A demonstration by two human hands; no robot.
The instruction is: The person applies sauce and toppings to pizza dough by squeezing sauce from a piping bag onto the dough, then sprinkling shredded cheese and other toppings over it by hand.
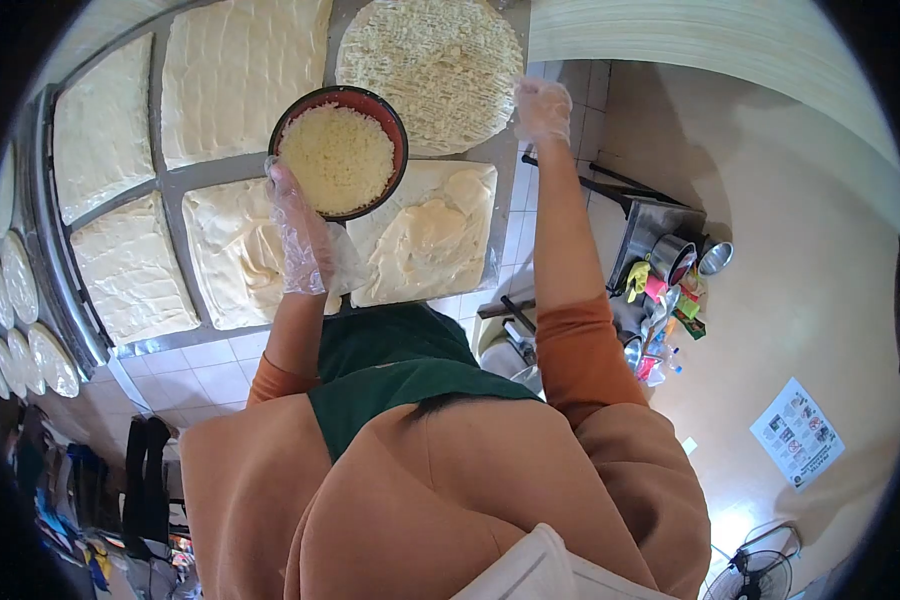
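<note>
My left hand (305,235), in a clear plastic glove, holds the near left side of a black-rimmed bowl (397,130) with a reddish inner wall. Pale grated cheese (335,160) fills much of it. Beneath the bowl lie two square sheets, a left one (215,225) and a right one (475,215), each with cream heaped on top. My right hand (543,110), also gloved, is closed at the right edge of a round sheet (430,70) covered in pale shreds. Whether anything is inside its fingers is hidden.
More cream-coated square sheets (245,80) cover the left side of the metal table (165,182). Several wrapped oval items (50,360) are at far left. Right of the table, a metal stand (660,225) carries pots and packets. A fan (755,575) stands at lower right.
</note>
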